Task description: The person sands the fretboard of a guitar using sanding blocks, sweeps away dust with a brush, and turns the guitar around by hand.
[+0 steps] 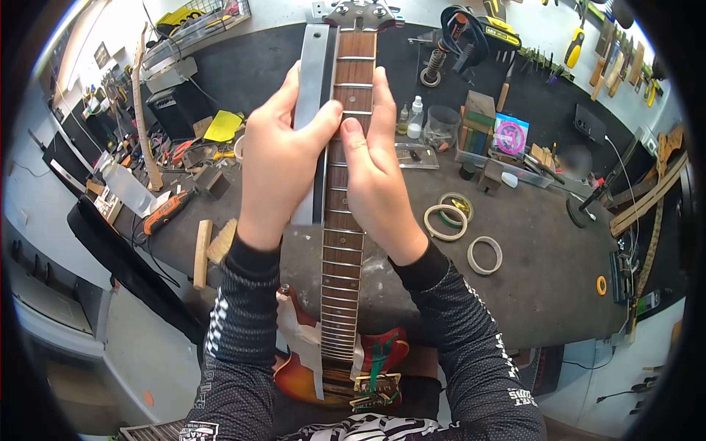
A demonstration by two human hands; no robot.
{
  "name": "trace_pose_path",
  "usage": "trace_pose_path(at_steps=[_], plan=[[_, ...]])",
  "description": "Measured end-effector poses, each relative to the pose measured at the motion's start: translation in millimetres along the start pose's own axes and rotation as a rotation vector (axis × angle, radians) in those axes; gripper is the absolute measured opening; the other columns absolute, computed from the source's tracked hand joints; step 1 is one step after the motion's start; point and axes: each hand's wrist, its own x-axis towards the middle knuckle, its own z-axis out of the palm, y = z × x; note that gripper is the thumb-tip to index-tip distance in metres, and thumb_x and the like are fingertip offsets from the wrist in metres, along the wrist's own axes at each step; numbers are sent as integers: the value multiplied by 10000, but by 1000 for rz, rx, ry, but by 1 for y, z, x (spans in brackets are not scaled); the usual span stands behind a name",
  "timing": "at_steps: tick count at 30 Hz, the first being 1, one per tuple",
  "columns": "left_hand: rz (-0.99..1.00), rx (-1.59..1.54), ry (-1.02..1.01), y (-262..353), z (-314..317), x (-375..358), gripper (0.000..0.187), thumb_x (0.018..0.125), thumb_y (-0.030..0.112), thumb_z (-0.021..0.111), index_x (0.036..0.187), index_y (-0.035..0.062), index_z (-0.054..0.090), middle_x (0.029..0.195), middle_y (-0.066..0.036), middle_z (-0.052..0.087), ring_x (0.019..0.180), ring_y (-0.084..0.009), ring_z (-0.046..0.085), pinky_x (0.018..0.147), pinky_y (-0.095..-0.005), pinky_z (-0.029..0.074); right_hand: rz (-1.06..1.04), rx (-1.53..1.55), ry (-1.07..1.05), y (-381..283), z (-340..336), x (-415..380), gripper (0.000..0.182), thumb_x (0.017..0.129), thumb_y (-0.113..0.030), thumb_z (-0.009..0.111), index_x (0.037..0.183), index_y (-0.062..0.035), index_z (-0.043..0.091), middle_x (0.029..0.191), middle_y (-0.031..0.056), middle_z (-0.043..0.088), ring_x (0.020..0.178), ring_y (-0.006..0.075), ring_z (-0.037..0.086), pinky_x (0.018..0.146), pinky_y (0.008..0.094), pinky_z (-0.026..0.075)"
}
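Note:
An electric guitar neck with a fretted wooden fretboard (343,259) runs up the middle of the view. Along its left edge stands a long flat metal bar (315,66), tilted against the fretboard side. My left hand (281,162) is closed around the bar, its thumb reaching to the fretboard. My right hand (379,180) grips the neck's right edge, thumb on the frets and some fingers hidden behind. The sunburst guitar body (294,376) lies close to me, partly covered with masking tape (300,332) and green tape (382,360). The headstock (360,13) is at the top.
On the dark workbench (544,294) lie several tape rolls (485,255) to the right. A brush (222,241), an orange rotary tool (166,213) and cluttered tools sit left. Small bottles (415,117) and a clear cup (442,126) stand beyond my right hand.

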Motion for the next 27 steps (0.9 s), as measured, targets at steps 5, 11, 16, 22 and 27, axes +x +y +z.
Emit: trace_pose_path(at_steps=[5, 11, 16, 22, 27], plan=[[-8, -82, 31, -2, 3, -21, 570, 1035, 12, 710, 1591, -57, 605, 1281, -72, 798, 1099, -89, 721, 996, -271, 579, -4, -1, 5, -3, 1, -1, 747, 1247, -263, 444, 1816, 12, 45, 1861, 292, 190, 1733, 370, 213, 1387, 443, 216], [39, 93, 13, -7, -4, -17, 573, 1050, 44, 702, 1607, -39, 599, 1278, -71, 805, 1068, -89, 725, 986, -290, 588, -67, -4, -12, -4, 2, 1, 798, 1260, -427, 375, 1808, 36, 26, 1850, 287, 217, 1712, 364, 270, 1376, 435, 247], [3, -19, -52, -3, -2, 5, 630, 1018, 86, 742, 1623, -11, 596, 1230, -78, 818, 1025, -75, 713, 949, -279, 587, -11, 43, -6, -15, 1, -2, 897, 1245, -553, 335, 1798, 59, -18, 1767, 264, 393, 1601, 324, 464, 1328, 404, 346], [-12, -74, 7, -9, 2, -26, 585, 1039, 37, 709, 1609, -31, 597, 1314, -74, 788, 1120, -91, 710, 1026, -290, 572, -26, 27, 3, -13, -2, 0, 933, 1235, -592, 324, 1789, 87, 5, 1791, 279, 333, 1650, 339, 372, 1358, 424, 277], [-49, -90, -35, -3, -1, -8, 593, 1040, 32, 719, 1614, -41, 588, 1313, -65, 781, 1118, -97, 720, 1019, -283, 574, 0, 62, -4, -11, 2, -2, 960, 1227, -620, 315, 1784, 100, 14, 1806, 289, 298, 1665, 351, 337, 1365, 431, 255]])
